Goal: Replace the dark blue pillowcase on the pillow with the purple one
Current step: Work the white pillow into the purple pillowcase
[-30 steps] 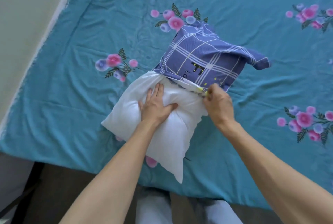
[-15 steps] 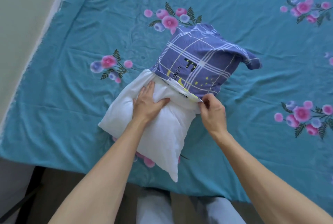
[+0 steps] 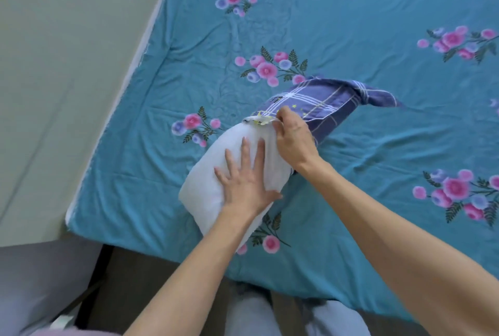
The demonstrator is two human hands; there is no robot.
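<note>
Task partway, judging from the layout: the plump white bare pillow [image 3: 237, 173] is lying on the teal floral bedsheet [image 3: 351, 25], near the bed's front edge, with only its far end sitting inside the purple-blue checked fabric pillowcase [image 3: 321, 100]. No other pillowcase is showing in view, so I am taking this checked one to be the purple case going on; if so, the dark blue one is already off. That is a judgement, not something visible. Left to do: drawing the case over most of the pillow, which is lying bare, then straightening it.

The left hand [image 3: 247, 177] is lying flat on the bare pillow, fingers straight and spread, pressing down and holding nothing. The right hand [image 3: 294, 138] is pinching the pillowcase's open hem at the pillow's top edge, fingers curled round the cloth.

Edges: the pillow's near corner is lying close to the front edge of the bed, so dragging it toward the person is risking a slide off. The bed's left edge is running diagonally beside a pale beige floor or wall area [image 3: 67, 79], well apart from the pillow. The case's loose closed end is trailing right across the sheet.

Open room: wide sheet stretching beyond and to the right of the pillow, wrinkled but flat, giving space for pushing the pillow away or turning it.
</note>
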